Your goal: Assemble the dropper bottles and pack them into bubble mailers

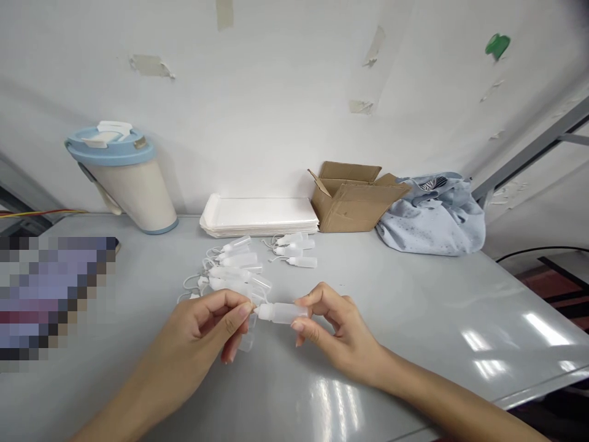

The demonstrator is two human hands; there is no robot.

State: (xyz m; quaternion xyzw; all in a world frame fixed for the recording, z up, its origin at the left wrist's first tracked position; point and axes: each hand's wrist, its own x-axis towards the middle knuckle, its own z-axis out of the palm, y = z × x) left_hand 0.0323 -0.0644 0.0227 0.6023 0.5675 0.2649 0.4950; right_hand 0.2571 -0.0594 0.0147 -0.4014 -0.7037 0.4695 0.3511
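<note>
A small translucent plastic dropper bottle [286, 314] lies level between my two hands, above the table. My right hand [335, 328] grips its base end between thumb and fingers. At the nozzle end, my left hand [219, 322] is closed in a pinch, thumb against forefinger; the fingers cover the very tip, so whether a cap is on it I cannot tell. Behind and below my left hand lies a loose pile of similar dropper bottles [239, 260], with thin looped cords at their nozzle ends. A smaller group of these bottles [302, 262] lies just right of the pile.
Along the wall stand a beige tumbler with a blue lid [133, 184], a stack of white envelopes or flat packets [264, 212], an open cardboard box [352, 205] and a crumpled light-blue cloth [432, 221]. A pixelated flat item [50, 294] lies left on the grey table [414, 307].
</note>
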